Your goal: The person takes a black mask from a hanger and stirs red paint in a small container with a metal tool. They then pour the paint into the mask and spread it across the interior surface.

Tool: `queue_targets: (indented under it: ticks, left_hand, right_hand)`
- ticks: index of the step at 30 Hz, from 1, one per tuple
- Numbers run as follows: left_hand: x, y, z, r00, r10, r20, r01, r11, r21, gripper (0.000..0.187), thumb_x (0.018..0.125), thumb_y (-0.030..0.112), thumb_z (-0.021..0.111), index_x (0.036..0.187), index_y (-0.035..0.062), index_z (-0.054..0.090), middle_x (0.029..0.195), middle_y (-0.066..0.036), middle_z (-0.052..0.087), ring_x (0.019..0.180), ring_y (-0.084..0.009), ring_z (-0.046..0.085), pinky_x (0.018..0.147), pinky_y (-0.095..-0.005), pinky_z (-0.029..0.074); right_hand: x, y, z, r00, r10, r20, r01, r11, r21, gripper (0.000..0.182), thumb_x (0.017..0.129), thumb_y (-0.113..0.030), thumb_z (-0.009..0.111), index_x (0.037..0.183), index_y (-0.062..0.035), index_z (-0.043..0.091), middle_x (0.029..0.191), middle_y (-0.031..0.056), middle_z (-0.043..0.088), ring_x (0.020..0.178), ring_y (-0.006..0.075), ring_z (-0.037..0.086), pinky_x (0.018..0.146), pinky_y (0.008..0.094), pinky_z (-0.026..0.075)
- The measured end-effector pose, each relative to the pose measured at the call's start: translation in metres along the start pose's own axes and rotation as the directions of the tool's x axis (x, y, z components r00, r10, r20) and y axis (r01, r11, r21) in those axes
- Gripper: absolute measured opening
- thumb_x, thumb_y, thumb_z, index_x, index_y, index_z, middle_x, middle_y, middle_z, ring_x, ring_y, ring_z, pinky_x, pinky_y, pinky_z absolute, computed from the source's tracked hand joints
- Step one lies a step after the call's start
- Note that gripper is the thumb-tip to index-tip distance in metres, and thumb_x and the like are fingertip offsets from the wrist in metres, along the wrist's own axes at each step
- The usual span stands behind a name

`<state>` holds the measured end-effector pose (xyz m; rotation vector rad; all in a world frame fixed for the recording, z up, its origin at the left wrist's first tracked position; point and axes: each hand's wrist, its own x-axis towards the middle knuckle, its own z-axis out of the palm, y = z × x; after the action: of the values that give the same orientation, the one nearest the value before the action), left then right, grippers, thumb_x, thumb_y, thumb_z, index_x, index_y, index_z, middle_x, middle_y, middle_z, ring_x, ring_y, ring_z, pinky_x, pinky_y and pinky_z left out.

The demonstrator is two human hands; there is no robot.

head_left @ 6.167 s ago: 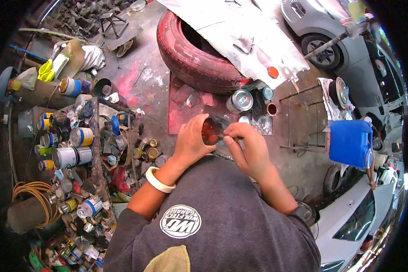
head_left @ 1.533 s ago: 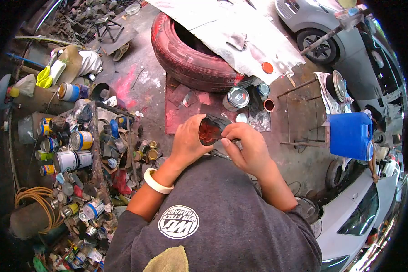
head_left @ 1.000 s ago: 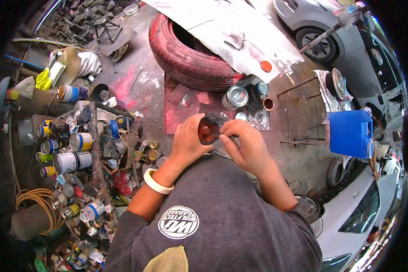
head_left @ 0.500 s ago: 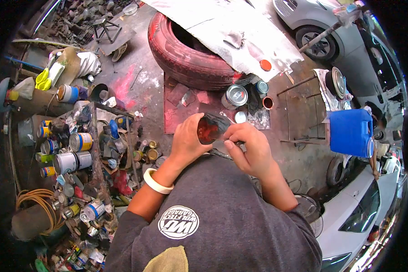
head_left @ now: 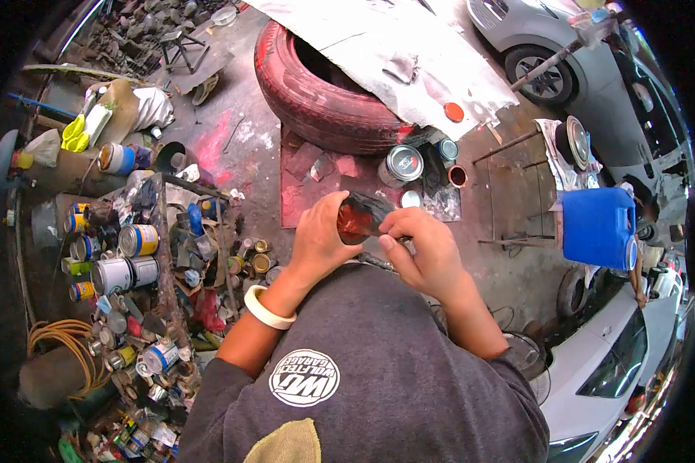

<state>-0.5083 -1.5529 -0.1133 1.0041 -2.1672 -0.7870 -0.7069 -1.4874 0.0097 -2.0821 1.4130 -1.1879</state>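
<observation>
Working at the red-coated container (head_left: pixel 354 222).
Your left hand (head_left: pixel 320 234) curls around it, right hand (head_left: pixel 423 245) pinching an unclear item by its rim; the next move likely needs steadiness.

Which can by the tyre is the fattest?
The grey can in front of the right hand. Its round top is wider than those of the blue can, reddish pot and pale-topped one.

The left hand (head_left: pixel 319 233) covers part of the dark cup (head_left: pixel 372 207). The right hand (head_left: pixel 422 248) hides whatever it seems to pinch. The white sheet (head_left: pixel 440 62) is cropped above.
</observation>
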Motion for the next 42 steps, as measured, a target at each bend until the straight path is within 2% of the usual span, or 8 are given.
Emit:
queue_targets:
  ticks: [2, 5, 14, 26, 29, 32, 38, 42]
  left_hand:
    - [-0.001, 0.001, 0.0, 1.0, -0.012, 0.008, 0.012, 1.0, 0.007, 0.099, 0.062, 0.019, 0.094, 0.147, 0.0063, 0.045, 0.139, -0.017, 0.061, 0.127, -0.0367, 0.062, 0.1, -0.0482, 0.05]
    - [0.001, 0.002, 0.0, 1.0, -0.01, 0.014, 0.01, 1.0, 0.007, 0.099, 0.062, 0.019, 0.094, 0.147, 0.0062, 0.046, 0.139, -0.018, 0.061, 0.127, -0.0369, 0.062, 0.1, -0.0486, 0.05]
    - [0.003, 0.002, -0.001, 1.0, -0.019, 0.025, 0.019, 1.0, -0.006, 0.095, 0.064, 0.019, 0.092, 0.147, 0.0065, 0.046, 0.138, -0.017, 0.061, 0.126, -0.0365, 0.063, 0.1, -0.0485, 0.049]
    - [0.005, 0.002, 0.0, 1.0, -0.02, 0.015, 0.02, 1.0, 0.005, 0.096, 0.063, 0.017, 0.093, 0.146, 0.0063, 0.046, 0.138, -0.016, 0.061, 0.126, -0.0361, 0.063, 0.099, -0.0484, 0.049]
    - [0.006, 0.001, -0.001, 1.0, -0.012, 0.003, 0.012, 1.0, 0.007, 0.096, 0.063, 0.017, 0.093, 0.145, 0.0062, 0.047, 0.138, -0.016, 0.061, 0.125, -0.036, 0.063, 0.099, -0.0485, 0.049]
    - [0.006, 0.001, 0.001, 1.0, -0.027, 0.005, 0.027, 1.0, 0.001, 0.095, 0.062, 0.017, 0.094, 0.145, 0.006, 0.047, 0.138, -0.016, 0.062, 0.125, -0.0361, 0.063, 0.098, -0.0487, 0.049]
    - [0.007, 0.002, 0.0, 0.999, -0.03, 0.024, 0.03, 1.0, 0.006, 0.095, 0.063, 0.017, 0.093, 0.145, 0.0065, 0.046, 0.137, -0.015, 0.062, 0.124, -0.0358, 0.064, 0.097, -0.0484, 0.05]
    - [0.006, 0.001, 0.005, 1.0, -0.024, 0.017, 0.024, 1.0, -0.006, 0.095, 0.064, 0.018, 0.094, 0.145, 0.0074, 0.046, 0.136, -0.016, 0.062, 0.124, -0.036, 0.064, 0.098, -0.0483, 0.05]
  right_hand:
    - [0.001, -0.005, -0.005, 1.0, 0.006, -0.006, -0.006, 1.0, -0.001, 0.024, 0.088, -0.002, 0.079, 0.104, -0.0029, 0.061, 0.101, 0.0165, 0.071, 0.089, 0.0359, 0.071, 0.078, 0.0438, 0.056]
    - [0.007, -0.003, -0.004, 0.996, -0.058, -0.06, 0.06, 0.998, 0.027, 0.022, 0.088, 0.002, 0.077, 0.103, -0.0029, 0.061, 0.103, 0.0159, 0.072, 0.083, 0.0298, 0.069, 0.073, 0.0383, 0.055]
    - [0.003, -0.002, -0.005, 1.0, 0.017, -0.025, -0.016, 0.999, 0.032, 0.022, 0.088, -0.003, 0.079, 0.102, -0.003, 0.062, 0.1, 0.0153, 0.071, 0.089, 0.0361, 0.071, 0.079, 0.0445, 0.056]
    - [0.007, 0.001, -0.002, 1.0, -0.007, -0.019, 0.008, 1.0, 0.024, 0.022, 0.087, -0.004, 0.079, 0.102, -0.0027, 0.063, 0.101, 0.0145, 0.072, 0.089, 0.0354, 0.071, 0.079, 0.044, 0.056]
    - [0.002, 0.003, -0.005, 1.0, -0.006, 0.021, 0.005, 1.0, 0.019, 0.022, 0.088, 0.003, 0.076, 0.103, -0.0029, 0.061, 0.103, 0.0161, 0.073, 0.085, 0.0307, 0.071, 0.074, 0.0381, 0.056]
    - [-0.001, 0.002, -0.008, 0.999, -0.006, -0.041, 0.007, 0.999, 0.032, 0.022, 0.089, 0.003, 0.075, 0.104, -0.0028, 0.061, 0.103, 0.0161, 0.072, 0.086, 0.0311, 0.07, 0.076, 0.039, 0.056]
    - [0.002, 0.007, -0.002, 1.0, 0.008, -0.017, -0.008, 1.0, 0.017, 0.022, 0.089, -0.002, 0.078, 0.104, -0.0019, 0.061, 0.102, 0.0173, 0.071, 0.087, 0.0358, 0.07, 0.075, 0.0432, 0.056]
    - [0.002, 0.013, 0.004, 0.999, 0.003, -0.037, -0.002, 0.999, 0.035, 0.022, 0.091, 0.002, 0.075, 0.105, -0.0031, 0.059, 0.106, 0.0167, 0.072, 0.089, 0.0313, 0.071, 0.077, 0.0395, 0.056]
